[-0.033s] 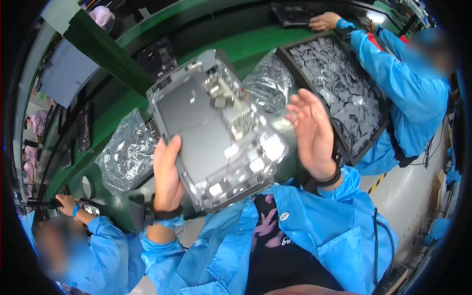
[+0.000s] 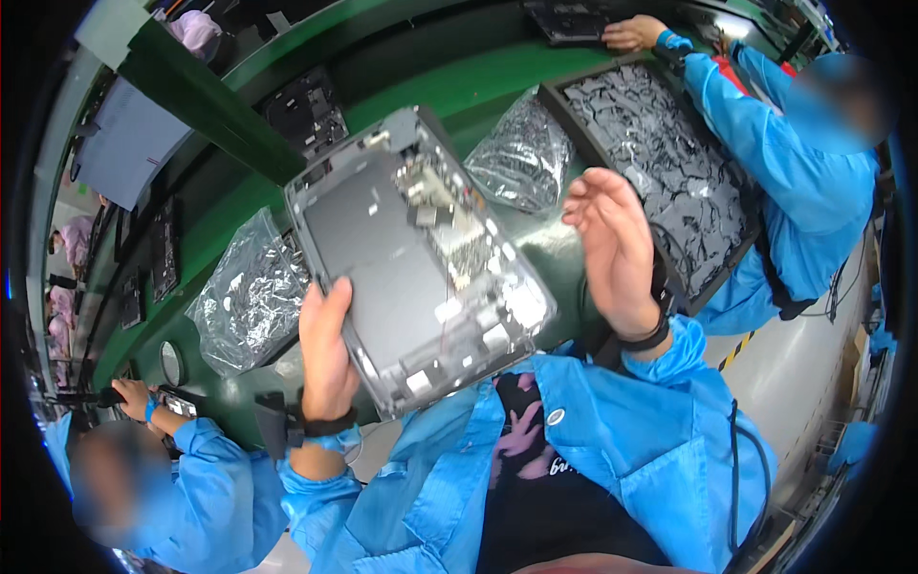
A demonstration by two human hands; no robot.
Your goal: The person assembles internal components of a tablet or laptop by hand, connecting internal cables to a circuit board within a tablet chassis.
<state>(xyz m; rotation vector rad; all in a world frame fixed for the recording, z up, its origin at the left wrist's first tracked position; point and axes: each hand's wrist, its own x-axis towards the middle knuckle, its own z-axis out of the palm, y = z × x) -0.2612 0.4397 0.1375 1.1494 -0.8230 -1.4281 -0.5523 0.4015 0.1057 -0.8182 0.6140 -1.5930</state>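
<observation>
An opened tablet [image 2: 382, 258], with a large grey battery, a strip of circuit board and several white patches showing, is held up tilted in front of me. My left hand [image 2: 328, 349] grips its lower left edge, the thumb on the inner face and the other fingers hidden beneath. To the right of the tablet and apart from it, my right hand [image 2: 615, 253] is raised with bent, spread fingers and nothing in it. A clear plastic bag of small parts [image 2: 251, 297] lies left of the tablet, and another clear bag [image 2: 524, 153] lies beyond it.
A black tray [image 2: 588, 129] of dark scraps stands at the right on the green workbench [image 2: 392, 86]. Co-workers in blue work at the far right and lower left. A green post [image 2: 206, 100] rises at the back left. More opened tablets [image 2: 306, 110] lie at the back.
The tablet has shifted and turned slightly in my left hand and looks less smeared. My right hand has barely moved, staying open.
</observation>
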